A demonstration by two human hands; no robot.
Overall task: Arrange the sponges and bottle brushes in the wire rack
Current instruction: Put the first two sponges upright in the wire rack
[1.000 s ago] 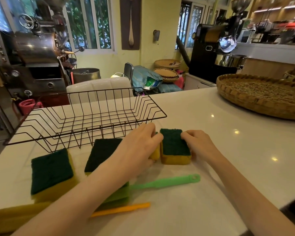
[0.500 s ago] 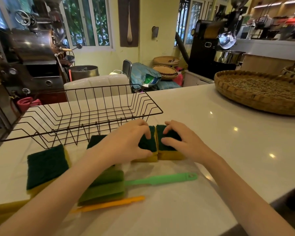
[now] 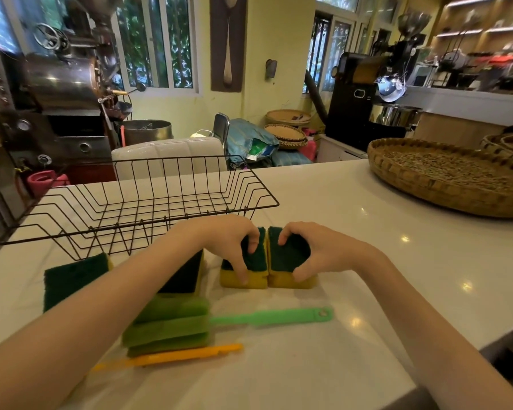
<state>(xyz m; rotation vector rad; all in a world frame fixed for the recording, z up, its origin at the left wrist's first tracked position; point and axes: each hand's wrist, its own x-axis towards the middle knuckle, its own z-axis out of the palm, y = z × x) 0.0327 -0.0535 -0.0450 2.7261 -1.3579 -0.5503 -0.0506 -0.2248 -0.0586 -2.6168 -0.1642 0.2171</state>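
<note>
Two yellow sponges with dark green tops sit side by side, touching, on the white counter. My left hand [image 3: 234,247] grips the left sponge [image 3: 256,261] and my right hand [image 3: 317,253] grips the right sponge [image 3: 285,258]. The black wire rack [image 3: 137,202] stands just behind them with nothing in it. A third sponge [image 3: 184,273] shows partly under my left forearm, and a fourth sponge [image 3: 71,276] lies further left. A green bottle brush [image 3: 249,318] and an orange-handled brush [image 3: 184,355] lie nearer to me.
A wide woven tray [image 3: 444,179] of beans stands at the back right of the counter. The counter's edge runs along the right and near side. A white chair back [image 3: 169,152] and coffee machines stand beyond the counter.
Both hands moved from the sponges' outer sides onto their tops and closed on them. The two sponges were pushed together until they touch.
</note>
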